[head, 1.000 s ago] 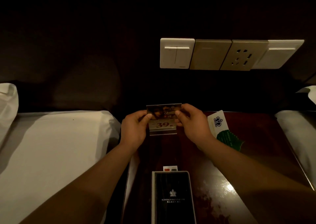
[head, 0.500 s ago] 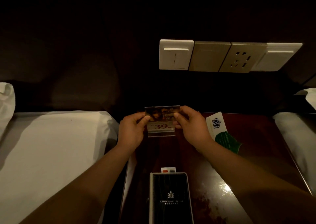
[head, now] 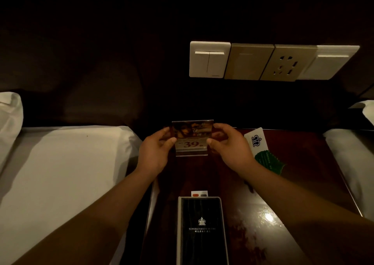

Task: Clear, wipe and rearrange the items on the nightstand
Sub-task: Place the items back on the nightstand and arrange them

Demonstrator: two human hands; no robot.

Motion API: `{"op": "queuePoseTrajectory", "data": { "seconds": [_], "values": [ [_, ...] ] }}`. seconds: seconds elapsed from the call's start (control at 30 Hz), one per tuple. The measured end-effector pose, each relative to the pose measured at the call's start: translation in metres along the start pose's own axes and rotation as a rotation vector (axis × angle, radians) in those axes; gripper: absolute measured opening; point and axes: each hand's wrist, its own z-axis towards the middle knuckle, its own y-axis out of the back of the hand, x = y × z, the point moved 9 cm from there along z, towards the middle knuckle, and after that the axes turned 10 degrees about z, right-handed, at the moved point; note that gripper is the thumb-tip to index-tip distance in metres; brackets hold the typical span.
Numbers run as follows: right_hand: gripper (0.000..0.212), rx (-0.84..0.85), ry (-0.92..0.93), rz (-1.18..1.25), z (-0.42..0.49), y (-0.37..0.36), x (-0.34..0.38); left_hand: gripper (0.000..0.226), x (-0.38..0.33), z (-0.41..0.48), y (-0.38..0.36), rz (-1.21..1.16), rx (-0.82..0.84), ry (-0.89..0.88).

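Nearest, at lower centre, a black hotel folder (head: 199, 230) lies on the bench (head: 303, 173), its long axis pointing away. Open wood separates it from the acrylic price sign (head: 192, 141) mid-frame, which is upright with its long axis running left to right. The left hand (head: 155, 153) and right hand (head: 228, 149) each pinch one side edge, thumbs in front. Whether its base touches the bench is unclear. A green leaf card (head: 267, 161) lies just to the right.

One dark wooden desk (head: 303, 183). On view are one clear acrylic sign stand (head: 192, 143), one black folder (head: 200, 234), one small white card (head: 199, 194) and one white-and-green leaf card (head: 267, 161). Four wall plates (head: 209, 59) (head: 249, 61) (head: 287, 63) (head: 332, 62) in a row: two white, two gold. Two white beds (head: 60, 163) (head: 352, 159), one at each side.
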Motion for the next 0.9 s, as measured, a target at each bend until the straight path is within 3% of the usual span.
{"op": "queuePoseTrajectory", "data": {
  "seconds": [0.17, 0.33, 0.67, 0.77, 0.9],
  "values": [
    [0.046, -0.002, -0.059, 0.006, -0.007, 0.006, -0.007, 0.044, -0.001, -0.018, 0.012, -0.057, -0.139, 0.073],
    [0.050, 0.137, -0.026, -0.057, -0.009, -0.012, 0.004, 0.053, -0.025, -0.025, -0.009, -0.029, -0.037, 0.009],
    [0.066, 0.109, -0.036, -0.152, -0.020, -0.016, 0.007, 0.072, -0.037, -0.033, -0.017, 0.063, 0.010, -0.036],
    [0.059, 0.016, -0.012, -0.129, -0.029, 0.014, 0.018, 0.071, -0.023, -0.043, -0.008, -0.001, -0.027, 0.043],
    [0.034, -0.268, 0.198, -0.442, -0.053, 0.105, 0.049, 0.058, -0.011, -0.071, -0.006, 0.062, -0.056, 0.056]
  ]
}}
